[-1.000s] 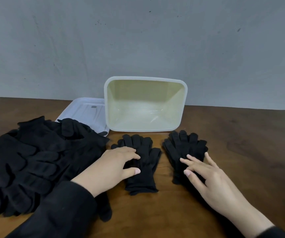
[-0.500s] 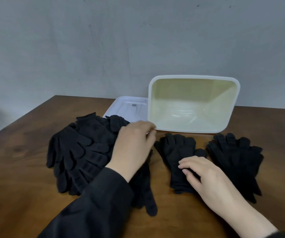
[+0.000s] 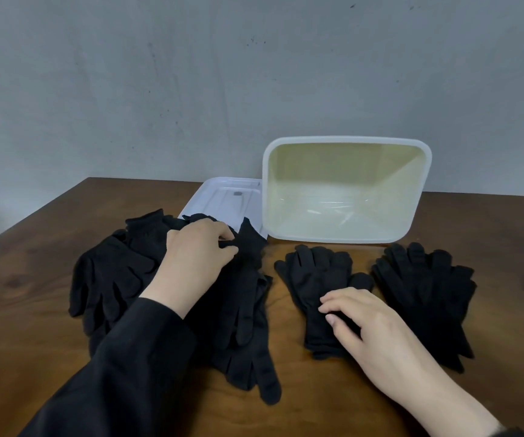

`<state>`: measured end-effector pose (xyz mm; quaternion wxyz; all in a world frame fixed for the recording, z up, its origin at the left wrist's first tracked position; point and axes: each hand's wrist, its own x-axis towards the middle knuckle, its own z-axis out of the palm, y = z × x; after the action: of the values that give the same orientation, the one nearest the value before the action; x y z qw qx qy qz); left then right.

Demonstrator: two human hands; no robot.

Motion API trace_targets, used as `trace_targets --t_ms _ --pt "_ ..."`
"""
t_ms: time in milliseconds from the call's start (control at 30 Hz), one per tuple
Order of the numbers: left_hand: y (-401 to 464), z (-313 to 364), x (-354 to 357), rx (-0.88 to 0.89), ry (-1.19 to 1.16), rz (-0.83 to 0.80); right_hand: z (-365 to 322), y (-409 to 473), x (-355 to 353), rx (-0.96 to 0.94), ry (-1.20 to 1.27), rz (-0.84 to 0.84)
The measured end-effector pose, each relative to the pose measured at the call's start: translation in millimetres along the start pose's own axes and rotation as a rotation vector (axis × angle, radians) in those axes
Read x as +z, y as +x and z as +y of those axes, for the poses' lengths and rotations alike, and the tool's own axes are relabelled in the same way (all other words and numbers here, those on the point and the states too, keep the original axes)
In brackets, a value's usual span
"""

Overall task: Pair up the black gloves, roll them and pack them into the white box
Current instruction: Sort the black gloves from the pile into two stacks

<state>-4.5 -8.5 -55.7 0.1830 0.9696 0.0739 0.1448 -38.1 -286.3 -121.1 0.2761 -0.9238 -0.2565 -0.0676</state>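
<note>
Left hand is curled on the glove pile at nine o'clock, a glove pinched up at its fingertips, seemingly to be matched. Right hand, fingers bent, is pressed on a flat pair at centre, probably pinned for rolling. Another pair is laid at three o'clock. At twelve o'clock the box is tipped open, its lid beside it, on a wooden table before a grey wall.

The gloves are looking like soft, matt black cloth. The box is shining like smooth plastic. The table is showing brown wood.
</note>
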Motion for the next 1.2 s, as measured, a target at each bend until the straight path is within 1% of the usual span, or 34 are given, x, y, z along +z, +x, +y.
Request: trace_targets --t_ms 100,200,233,367,467,533,600,700,767,833,867,933,1000,1067,1200 --pt "-6.2 2.6 -7.2 0.003 -0.294 0.065 -1.0 0.2 -1.5 0.005 0.005 -0.008" --pt "-13.1 17.0 -20.2 -0.025 -0.759 0.162 -2.3 -0.1 -2.7 0.002 0.008 0.0" --pt "-15.3 22.2 -24.0 -0.047 -0.913 0.167 -3.0 -0.1 -2.5 0.0 0.012 0.001" --pt "-16.5 36.9 -27.4 -0.164 -1.358 0.035 -4.5 0.5 -3.6 0.004 0.03 0.016" --pt "-13.2 38.8 -24.9 -0.211 -1.532 -0.062 -5.7 0.2 -4.4 0.01 0.053 0.032" --pt "-12.0 39.7 -21.6 -0.216 -1.576 -0.132 -7.6 -0.3 -5.8 0.019 0.083 0.06" --pt "-13.5 41.2 -17.2 -0.21 -1.563 -0.176 -11.9 -1.2 -10.3 0.027 0.146 0.146" --pt "-20.6 47.0 -9.0 -0.111 -1.443 -0.243 -22.5 -0.7 -24.1 0.064 0.312 0.344" --pt "-27.8 51.7 -5.2 -0.009 -1.276 -0.26 -31.6 3.9 -35.7 0.078 0.455 0.39" --pt "-31.7 55.6 -2.1 0.075 -1.09 -0.275 -41.4 13.3 -49.2 0.066 0.544 0.349" --pt "-33.4 56.8 -0.7 0.111 -1.036 -0.301 -44.9 18.8 -56.3 0.074 0.546 0.299" --pt "-36.8 58.0 -0.2 0.165 -1.001 -0.339 -49.1 29.2 -68.0 0.109 0.488 0.176" --pt "-39.8 57.9 0.1 0.191 -0.987 -0.335 -52.0 37.7 -77.4 0.109 0.44 0.089" --pt "-41.7 58.0 0.0 0.206 -0.979 -0.29 -58.4 42.6 -89.3 0.095 0.434 0.088" --pt "-39.8 53.4 3.2 0.185 -1.019 -0.216 -65.8 47.9 -120.7 0.102 0.347 0.193"
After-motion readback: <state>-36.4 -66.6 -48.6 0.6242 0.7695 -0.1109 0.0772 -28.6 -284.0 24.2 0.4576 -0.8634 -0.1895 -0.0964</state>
